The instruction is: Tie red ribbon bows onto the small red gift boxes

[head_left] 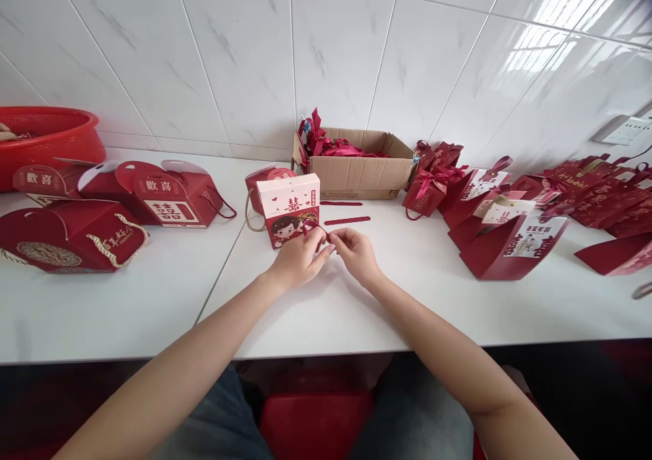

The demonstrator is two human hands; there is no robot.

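Note:
Close together over the white table, my left hand [299, 257] and my right hand [357, 255] pinch a short dark red ribbon [326, 236] between thumbs and fingers. The ribbon curves up in a small loop, partly covered by my fingers. Just behind my left hand stands a pink and red gift box [288, 205] with a cartoon figure on its front; my hand hides its lower right corner. Beyond my right hand lie two flat dark red strips, one nearer [347, 221] and one farther [341, 204].
An open cardboard box [361, 178] full of red ribbons stands against the tiled wall. Several red gift boxes [173, 198] are on the left, before a red plastic basket [56, 134]. More red boxes [509, 246] crowd the right side. A small red box [255, 187] is behind the pink one.

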